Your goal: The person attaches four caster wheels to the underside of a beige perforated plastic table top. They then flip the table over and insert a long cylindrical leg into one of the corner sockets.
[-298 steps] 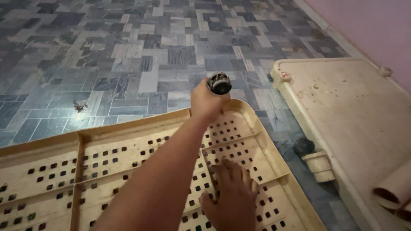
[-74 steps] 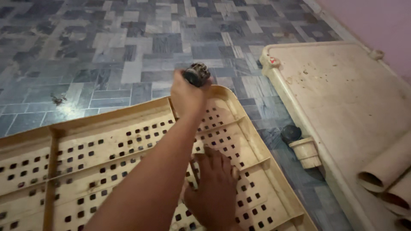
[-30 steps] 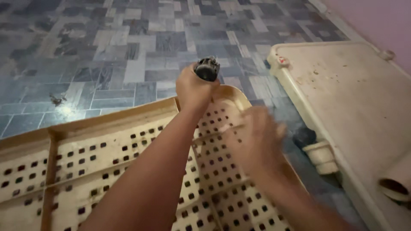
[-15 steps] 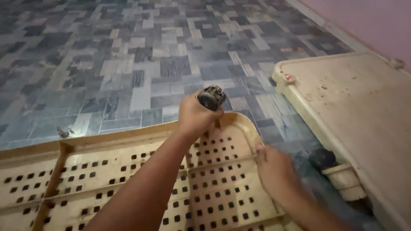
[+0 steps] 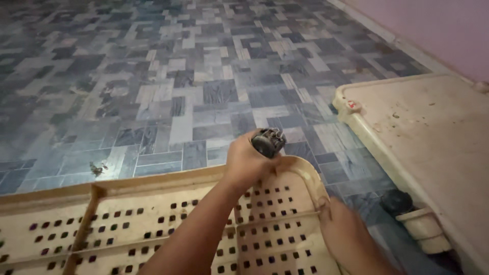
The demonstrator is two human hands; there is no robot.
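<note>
The left hand [image 5: 248, 162] grips a small dark wheel [image 5: 268, 142] at the corner of the cream perforated panel [image 5: 153, 229]. The right hand [image 5: 342, 229], blurred, seems to rest open on the panel's edge. The wheel looks not yet fully seated.

In my left hand [image 5: 249, 163]: small dark cylindrical part [image 5: 268, 142], black w/ metal bits on its end, held just above the far rim of the cream perforated plastic panel [image 5: 153, 224]. Panel lies flat on the floor, square holes in rows, raised ribs, rounded corner by my right hand [image 5: 338, 229].
</note>
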